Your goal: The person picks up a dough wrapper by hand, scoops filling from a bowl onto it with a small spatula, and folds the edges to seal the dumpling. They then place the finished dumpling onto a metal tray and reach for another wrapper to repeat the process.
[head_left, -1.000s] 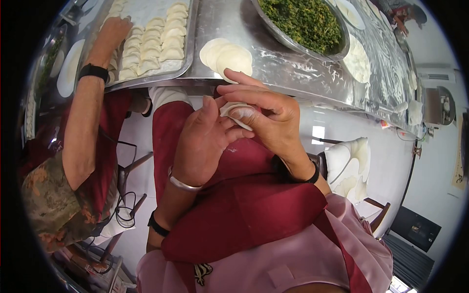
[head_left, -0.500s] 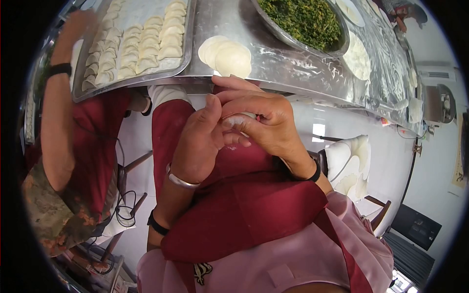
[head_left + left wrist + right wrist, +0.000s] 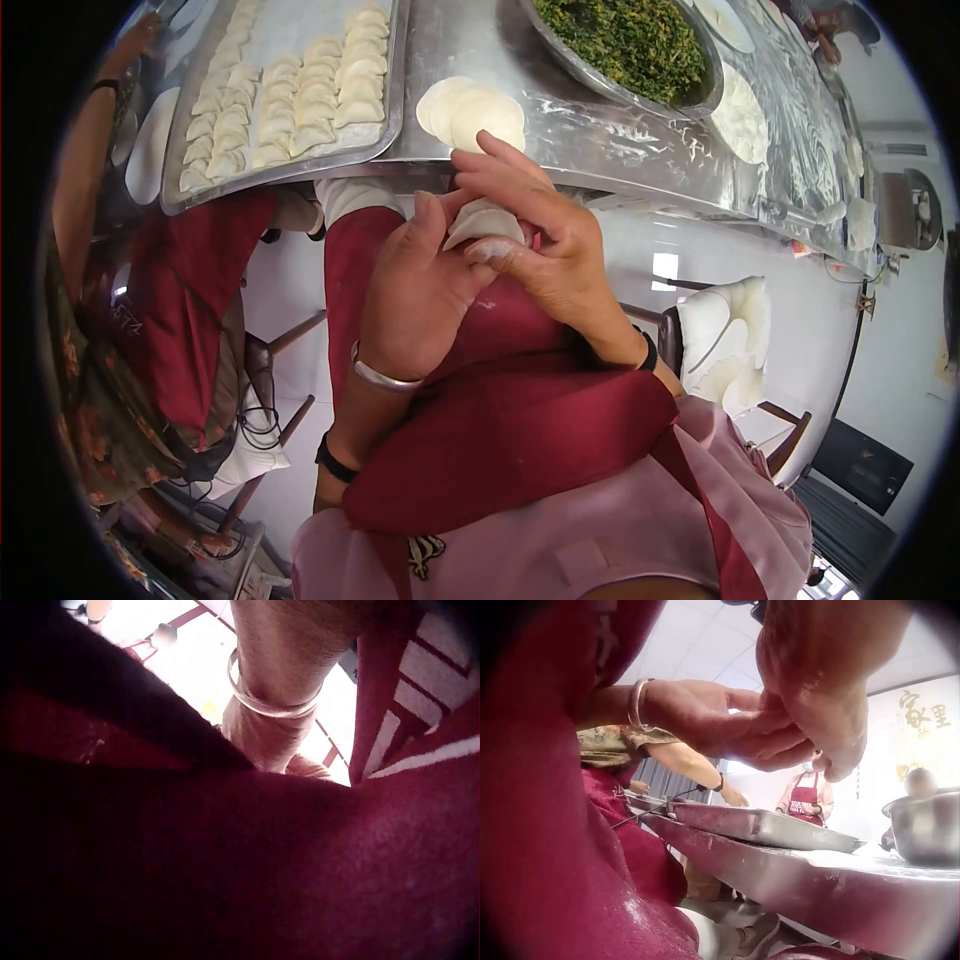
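A folded dumpling (image 3: 488,224) of pale dough is between my two hands, above the lap in the head view. My right hand (image 3: 555,240) pinches its near side with a floury thumb, the fingers reaching over its far side. Beneath and beside it my left hand (image 3: 412,290) supports it on extended fingers, thumb upright and apart from the dough. Seen from the right wrist, the left hand (image 3: 712,720) stretches its fingers under the right hand (image 3: 817,690), and the dumpling is hidden. The left wrist view shows mostly apron (image 3: 225,862) and a braceleted forearm (image 3: 277,667).
Round dough wrappers (image 3: 487,118) lie stacked at the metal table's near edge. Left of them stands a tray (image 3: 393,120) with rows of dumplings (image 3: 312,105). A bowl (image 3: 708,92) of green filling (image 3: 630,45) is at the back right. Another person's arm (image 3: 85,190) is far left.
The dumpling has turned between my hands and more of its folded side shows. At the left, the other person's hand has left the tray and moved away to the far left.
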{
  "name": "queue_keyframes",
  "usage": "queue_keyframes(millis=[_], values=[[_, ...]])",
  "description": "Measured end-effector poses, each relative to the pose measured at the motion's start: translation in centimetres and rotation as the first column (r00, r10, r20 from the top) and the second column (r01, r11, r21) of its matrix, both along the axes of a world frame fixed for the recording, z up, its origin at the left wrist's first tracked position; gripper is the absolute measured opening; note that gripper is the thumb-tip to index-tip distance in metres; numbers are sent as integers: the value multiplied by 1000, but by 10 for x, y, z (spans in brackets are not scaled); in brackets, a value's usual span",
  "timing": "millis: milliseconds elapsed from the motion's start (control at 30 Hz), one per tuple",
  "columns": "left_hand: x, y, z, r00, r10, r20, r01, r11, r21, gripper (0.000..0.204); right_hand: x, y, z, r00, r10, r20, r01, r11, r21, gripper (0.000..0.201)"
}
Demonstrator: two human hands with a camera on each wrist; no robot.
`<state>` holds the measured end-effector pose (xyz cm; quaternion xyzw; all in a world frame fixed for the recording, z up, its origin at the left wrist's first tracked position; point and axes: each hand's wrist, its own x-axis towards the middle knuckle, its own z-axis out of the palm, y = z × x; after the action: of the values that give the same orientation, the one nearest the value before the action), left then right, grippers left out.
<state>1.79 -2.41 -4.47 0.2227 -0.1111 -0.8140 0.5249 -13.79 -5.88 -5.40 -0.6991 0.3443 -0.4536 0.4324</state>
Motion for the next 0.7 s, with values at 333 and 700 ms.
queue_keyframes(millis=[333, 700], values=[[0, -5, 7, 998, 43, 55, -42, 999, -16, 48, 10, -2, -4, 982, -114, -147, 86, 978, -190, 46], [-8, -17, -2, 989, 86, 122, -89, 996, 28, 38, 21, -5, -25, 936, -266, -232, 197, 939, -283, 47]])
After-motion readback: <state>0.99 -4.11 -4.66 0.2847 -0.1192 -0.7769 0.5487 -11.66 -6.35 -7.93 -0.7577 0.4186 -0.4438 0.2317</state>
